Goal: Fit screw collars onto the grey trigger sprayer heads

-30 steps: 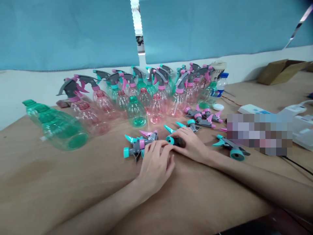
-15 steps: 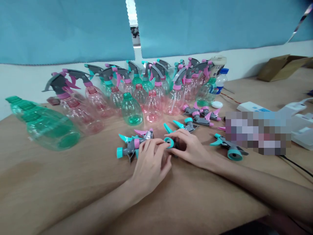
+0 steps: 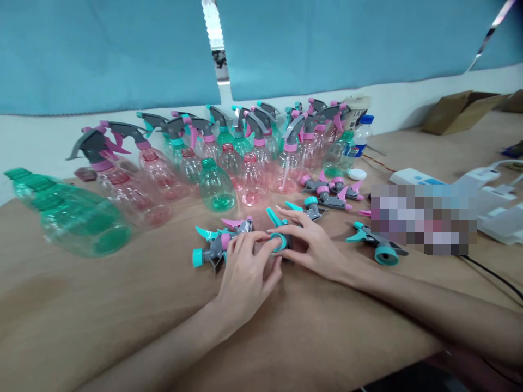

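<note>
spray bottles (image 3: 218, 188) in pink and green are crowding a brown tabletop (image 3: 122, 305) in what is looking like a small workshop: many are wearing gray trigger heads (image 3: 293, 132), others are standing uncapped, and loose trigger heads (image 3: 211, 252) are lying in front. a black cable (image 3: 486, 267) is trailing at right, an open cardboard box (image 3: 447, 115) is sitting behind, and blue sheeting (image 3: 327, 49) is hanging above.

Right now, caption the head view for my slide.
Left hand and right hand at a teal-collared spray head, green bottles and pink bottles beyond.
</note>
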The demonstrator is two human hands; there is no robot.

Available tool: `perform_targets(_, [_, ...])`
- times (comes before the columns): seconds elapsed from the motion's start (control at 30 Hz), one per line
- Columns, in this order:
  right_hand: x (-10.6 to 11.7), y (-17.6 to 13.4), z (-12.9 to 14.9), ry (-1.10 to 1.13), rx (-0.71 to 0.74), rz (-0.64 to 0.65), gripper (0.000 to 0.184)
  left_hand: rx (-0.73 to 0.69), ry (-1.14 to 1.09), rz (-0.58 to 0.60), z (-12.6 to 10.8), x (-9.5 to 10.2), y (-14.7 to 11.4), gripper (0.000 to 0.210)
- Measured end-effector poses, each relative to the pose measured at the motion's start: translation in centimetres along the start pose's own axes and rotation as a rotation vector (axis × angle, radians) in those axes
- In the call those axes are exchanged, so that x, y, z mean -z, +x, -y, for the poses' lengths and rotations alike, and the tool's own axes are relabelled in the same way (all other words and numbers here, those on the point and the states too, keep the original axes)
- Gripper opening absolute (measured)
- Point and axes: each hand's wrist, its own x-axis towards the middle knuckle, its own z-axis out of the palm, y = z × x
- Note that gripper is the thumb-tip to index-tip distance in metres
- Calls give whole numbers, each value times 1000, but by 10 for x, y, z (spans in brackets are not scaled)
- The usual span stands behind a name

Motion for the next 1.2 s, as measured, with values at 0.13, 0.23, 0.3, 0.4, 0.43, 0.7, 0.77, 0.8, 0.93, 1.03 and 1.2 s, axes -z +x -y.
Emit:
perform_targets(0.13, [1, 1, -1, 70, -32, 3, 34, -6, 46, 17, -1, 1, 1, 23])
perform_targets(0.23, [2, 2, -3, 93, -37, 9, 34, -7, 91, 15, -1, 2, 3, 25])
perform_targets(0.3, [2, 3, -4, 102, -40, 7, 35, -9, 123, 3, -1, 2, 3, 25])
perform_targets(0.4, [2, 3, -5, 121, -45, 8, 35, -16, 145, -11, 0, 1, 4, 26])
perform_targets(0.43, [1, 3, -5, 123, -42, 11, 35, -15, 143, -13, 0, 0, 4, 25])
perform_targets(0.7, [0, 1, -5, 91, 23, 80, 33, 26, -17, -14, 7, -1, 5, 11])
perform_targets(0.77, [1, 1, -4, 93, 15, 82, 35, 32, -28, -19, 7, -1, 6, 9])
perform_targets(0.8, [1, 2, -4, 97, 4, 75, 35, 38, -29, -20, 7, 0, 6, 9])
perform_targets(0.93, [3, 4, -5, 139, -61, 20, 34, 33, -33, -18, 6, 0, 5, 14])
perform_targets(1.03, [4, 6, -6, 175, -92, -12, 36, 5, -35, -22, 7, 0, 3, 23])
perform_targets(1.2, [4, 7, -7, 241, -33, 22, 38, -11, -75, -4, 8, 0, 2, 28])
